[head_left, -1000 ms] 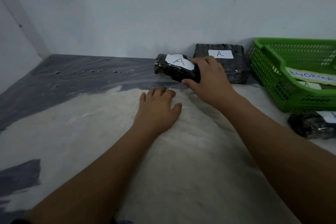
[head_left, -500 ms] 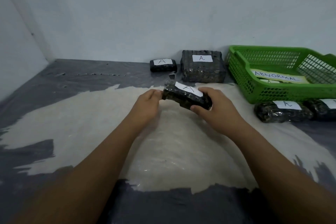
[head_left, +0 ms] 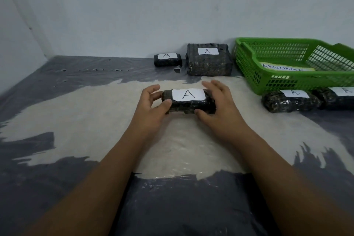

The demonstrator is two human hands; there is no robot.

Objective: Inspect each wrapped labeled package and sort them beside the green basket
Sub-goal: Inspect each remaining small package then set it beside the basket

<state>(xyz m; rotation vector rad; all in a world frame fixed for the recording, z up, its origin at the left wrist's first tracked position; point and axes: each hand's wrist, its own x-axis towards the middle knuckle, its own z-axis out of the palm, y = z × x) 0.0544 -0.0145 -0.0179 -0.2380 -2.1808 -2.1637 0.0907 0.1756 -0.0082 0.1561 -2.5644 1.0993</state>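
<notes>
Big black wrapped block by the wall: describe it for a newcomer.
Find the green plastic mesh basket. Directly left of it, against the wall, sits the big black wrapped block. It dwarfs the small black package at its left.

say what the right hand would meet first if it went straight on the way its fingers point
Probably the large package at the back, straight beyond the right hand gripping the held package; depth is unclear.

The grey, white-patched surface bears a green basket, a small package beside a large package, and a third package and fourth package before it.
</notes>
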